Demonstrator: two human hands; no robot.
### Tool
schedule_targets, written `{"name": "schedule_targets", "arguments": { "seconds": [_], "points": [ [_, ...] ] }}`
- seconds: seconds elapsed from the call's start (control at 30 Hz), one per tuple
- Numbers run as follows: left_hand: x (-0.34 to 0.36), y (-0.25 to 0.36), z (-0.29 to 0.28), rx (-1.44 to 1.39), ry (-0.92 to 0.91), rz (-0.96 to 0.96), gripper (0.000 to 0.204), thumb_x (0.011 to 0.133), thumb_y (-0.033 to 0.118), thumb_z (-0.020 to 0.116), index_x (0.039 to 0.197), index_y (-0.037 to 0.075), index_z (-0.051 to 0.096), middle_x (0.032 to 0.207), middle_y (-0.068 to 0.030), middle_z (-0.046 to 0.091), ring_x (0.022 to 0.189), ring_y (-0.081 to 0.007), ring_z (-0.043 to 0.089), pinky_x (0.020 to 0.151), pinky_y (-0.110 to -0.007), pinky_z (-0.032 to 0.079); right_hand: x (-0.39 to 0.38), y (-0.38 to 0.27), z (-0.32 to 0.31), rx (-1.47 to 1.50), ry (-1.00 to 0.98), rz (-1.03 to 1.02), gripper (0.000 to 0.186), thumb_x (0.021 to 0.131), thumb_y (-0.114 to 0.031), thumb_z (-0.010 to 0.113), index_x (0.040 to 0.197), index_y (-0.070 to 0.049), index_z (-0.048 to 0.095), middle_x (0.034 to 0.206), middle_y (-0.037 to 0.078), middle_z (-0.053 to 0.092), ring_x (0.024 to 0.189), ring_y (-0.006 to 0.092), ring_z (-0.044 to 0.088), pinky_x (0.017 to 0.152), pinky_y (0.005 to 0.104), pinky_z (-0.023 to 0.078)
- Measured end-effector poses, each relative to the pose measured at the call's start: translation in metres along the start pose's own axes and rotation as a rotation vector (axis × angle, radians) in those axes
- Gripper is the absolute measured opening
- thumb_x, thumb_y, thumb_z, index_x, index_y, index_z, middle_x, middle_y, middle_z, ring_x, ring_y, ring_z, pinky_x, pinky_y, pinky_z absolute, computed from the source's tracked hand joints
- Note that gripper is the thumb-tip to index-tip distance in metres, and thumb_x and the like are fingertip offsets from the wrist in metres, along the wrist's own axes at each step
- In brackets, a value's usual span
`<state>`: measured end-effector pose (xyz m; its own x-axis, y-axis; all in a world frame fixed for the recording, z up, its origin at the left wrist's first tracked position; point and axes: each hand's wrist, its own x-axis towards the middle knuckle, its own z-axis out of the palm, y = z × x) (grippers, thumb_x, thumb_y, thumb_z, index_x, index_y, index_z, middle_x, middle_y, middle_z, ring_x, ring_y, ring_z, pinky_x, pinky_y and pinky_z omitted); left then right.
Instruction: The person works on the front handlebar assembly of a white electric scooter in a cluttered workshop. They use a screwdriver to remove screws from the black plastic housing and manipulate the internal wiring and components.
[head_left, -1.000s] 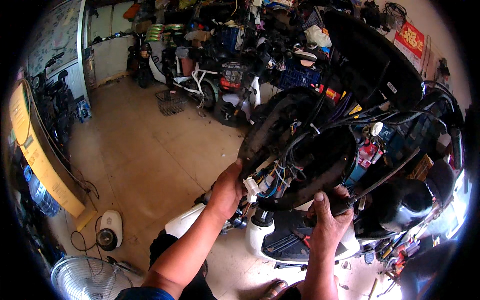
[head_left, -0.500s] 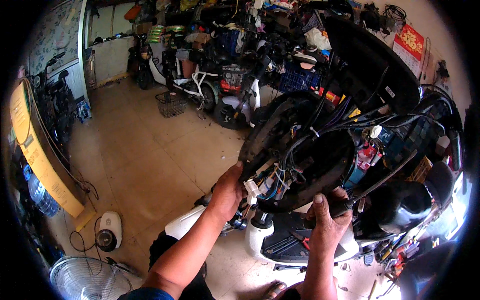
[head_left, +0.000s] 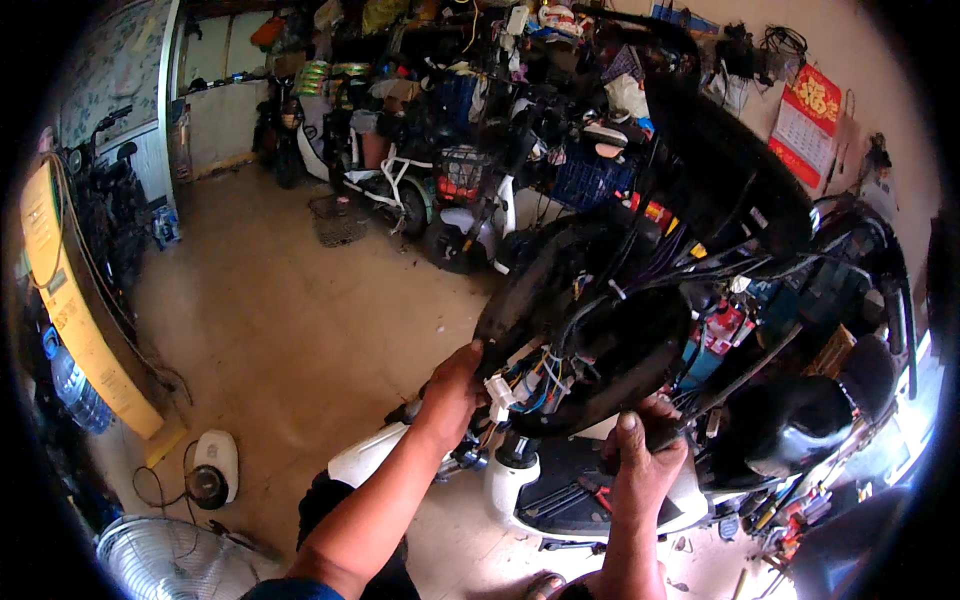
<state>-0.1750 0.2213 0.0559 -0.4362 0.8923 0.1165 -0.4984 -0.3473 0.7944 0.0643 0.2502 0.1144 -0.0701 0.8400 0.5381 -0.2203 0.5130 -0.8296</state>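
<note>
My left hand (head_left: 445, 400) has its fingers closed on the left rim of a black oval housing (head_left: 640, 370), beside white connectors (head_left: 500, 395) on a bundle of thin coloured wires (head_left: 550, 380). At the lower right of that housing, my right hand (head_left: 645, 460) is wrapped round a dark handle-like part, from which a thin rod (head_left: 755, 360) slants up to the right. A larger black panel (head_left: 740, 180) hangs above with cables (head_left: 700, 265) running across. Beneath my hands is a white scooter body (head_left: 510, 490) with tools (head_left: 565, 495) on its dark deck.
Parked scooters (head_left: 395, 190) and piled goods stand along the back. On the left are a yellow board (head_left: 80, 310), a water bottle (head_left: 70, 375), a white device on the floor (head_left: 215, 460) and a fan (head_left: 170, 555). Tools (head_left: 780, 525) crowd the lower right. A wire basket (head_left: 340, 215) lies on the floor.
The housing, the black panel and both my hands sit slightly lower and further left in the picture, and the view has shifted a little. My grips look the same.
</note>
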Motion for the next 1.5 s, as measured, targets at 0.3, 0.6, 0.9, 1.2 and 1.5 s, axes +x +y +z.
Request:
{"name": "schedule_targets", "arguments": {
  "seconds": [0.3,0.6,0.9,1.2,1.5],
  "points": [
    [-0.001,0.022,-0.006,0.413,0.146,0.249,0.035,0.106,0.029,0.061,0.127,0.001,0.063,0.109,-0.0052,0.071,0.093,-0.0136,0.066,0.081,-0.031,0.054,-0.065,0.025,-0.092,-0.174,0.018,0.483,0.035,0.098,-0.020,0.073,0.125,0.000,0.062,0.093,0.007,0.069,0.063,0.0088,0.056,0.055,0.0233,0.046],
    [-0.042,0.090,0.066,0.969,0.082,1.054,0.067,0.083,0.028,0.084,0.136,-0.001,0.055,0.137,-0.0242,0.059,0.126,-0.0392,0.058,0.105,-0.045,0.047,-0.096,-0.036,-0.131,-0.008,0.168,0.692,0.026,0.103,-0.013,0.062,0.126,-0.002,0.060,0.080,0.004,0.065,0.059,0.0070,0.055,0.050,0.0196,0.041],
    [0.013,0.136,0.142,1.360,0.015,0.822,0.117,0.066,0.036,0.095,0.151,-0.011,0.030,0.148,-0.0354,0.044,0.138,-0.0480,0.046,0.119,-0.048,0.037,-0.078,-0.084,-0.113,-0.106,-0.186,0.448,0.058,0.101,-0.014,0.065,0.153,-0.003,0.043,0.124,0.012,0.069,0.100,0.0184,0.067,0.080,0.0292,0.056],
    [0.023,0.135,0.157,1.482,-0.014,0.848,0.064,0.071,0.015,0.079,0.131,0.002,0.059,0.115,-0.0248,0.070,0.113,-0.0402,0.068,0.095,-0.046,0.054,-0.083,-0.094,-0.096,-0.033,-0.122,0.217,0.082,0.086,-0.026,0.084,0.146,0.007,0.038,0.124,0.019,0.062,0.120,0.0242,0.056,0.109,0.0386,0.040],
    [0.023,0.161,0.145,1.320,-0.264,0.564,0.090,0.062,0.017,0.092,0.143,0.003,0.054,0.127,-0.0103,0.067,0.116,-0.0195,0.062,0.105,-0.034,0.047,-0.056,-0.128,-0.118,-0.453,-0.410,-0.053,0.055,0.085,-0.004,0.079,0.138,-0.001,0.063,0.118,0.020,0.071,0.105,0.0358,0.069,0.095,0.0400,0.054]
  ]
}}
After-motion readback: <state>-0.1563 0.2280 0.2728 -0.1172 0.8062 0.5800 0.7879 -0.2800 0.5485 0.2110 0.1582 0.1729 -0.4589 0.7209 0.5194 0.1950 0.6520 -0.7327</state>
